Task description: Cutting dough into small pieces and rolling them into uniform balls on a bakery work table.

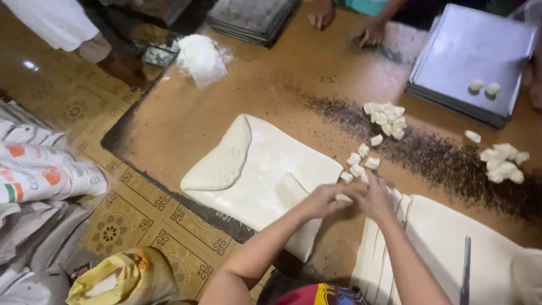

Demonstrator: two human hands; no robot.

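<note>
Hands meet at lower centre: left hand (320, 200) and right hand (377, 197) together pinch one small dough piece (342, 198) above cut dough strips (389, 243); two dough balls (484, 87) sit on upper-right metal trays (451, 56).

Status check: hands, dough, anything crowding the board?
Left hand and right hand together, pinching a small dough piece. Cut pieces lie just beyond. Folded dough sheet to the left; another person's hands at far edge.
</note>
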